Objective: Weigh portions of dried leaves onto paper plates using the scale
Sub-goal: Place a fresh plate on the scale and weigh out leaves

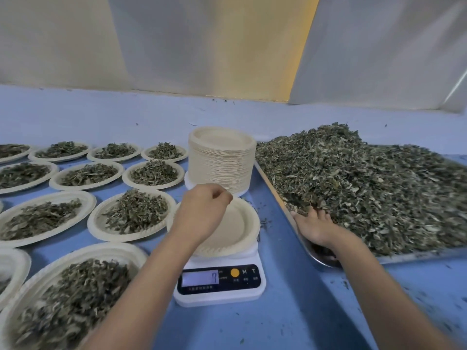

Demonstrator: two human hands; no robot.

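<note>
Right hand (313, 224) digs into the dried leaves (366, 188) heaped on the metal tray (319, 257) (fingertips buried, grip unclear); my left hand (202, 210), curled and holding nothing, hovers near the plate stack (221, 160), over the empty paper plate (241, 223) on the scale (219, 296).

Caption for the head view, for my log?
Empty paper plate on the scale beneath the left hand; right hand reaches into dried leaves heaped on the tray; filled plates alongside.

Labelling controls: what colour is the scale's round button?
The button is orange; head view shows it best.
</note>
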